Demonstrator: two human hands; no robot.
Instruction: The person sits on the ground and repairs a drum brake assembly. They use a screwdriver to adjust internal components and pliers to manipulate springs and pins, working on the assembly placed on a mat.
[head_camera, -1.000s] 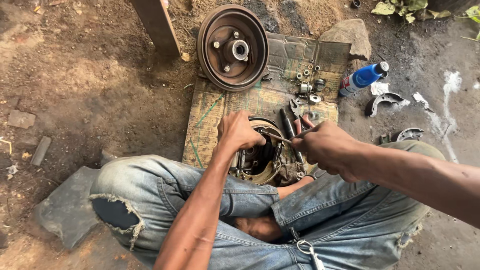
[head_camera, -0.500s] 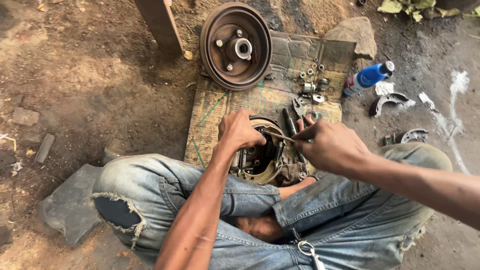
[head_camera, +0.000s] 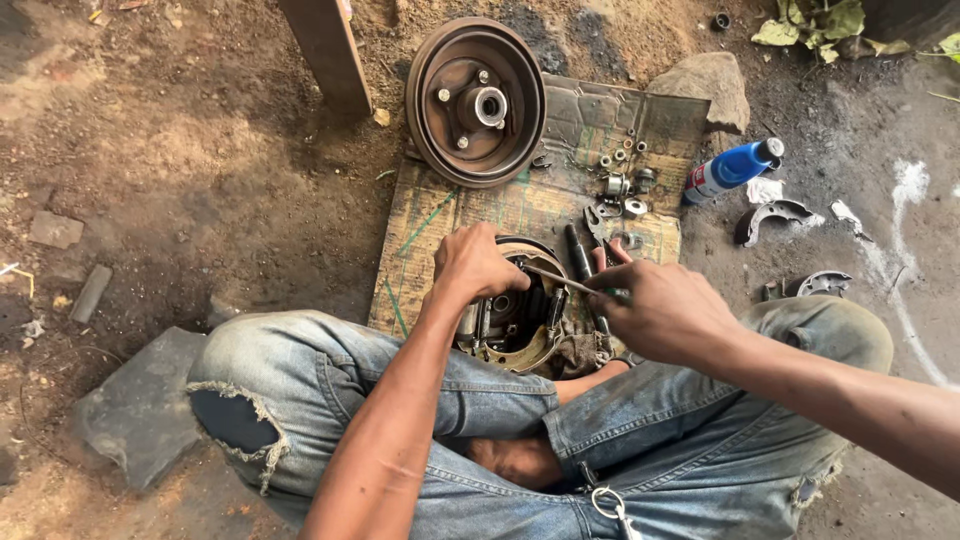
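From the head camera, the person sits cross-legged on bare ground in torn jeans, and both hands meet over a brake backing plate assembly (head_camera: 515, 320) that lies just past the knees, on the near edge of a flattened cardboard sheet (head_camera: 480, 215).

The left hand (head_camera: 478, 265) is curled down over the far-left rim of the assembly, fingers closed on it, seemingly pinning it so that it does not turn or slide under force from the other side.

The right hand (head_camera: 665, 312) is clamped around the handle end of a thin metal rod (head_camera: 558, 280), probably a screwdriver or spring tool. The rod slants from that fist leftward and a little away, and its tip reaches the top of the assembly right beside the left hand's fingers. The low angle suggests prying or hooking rather than pushing straight down.

Beyond both hands, a rusty brake drum (head_camera: 477, 102) rests on the far part of the cardboard, open side up. Beyond the right hand lie small nuts and fittings (head_camera: 622, 170), kept together on the sheet instead of in the dirt. Farther to the right of that hand are a blue bottle (head_camera: 730, 170) and two curved brake shoes (head_camera: 772, 216) on the soil.
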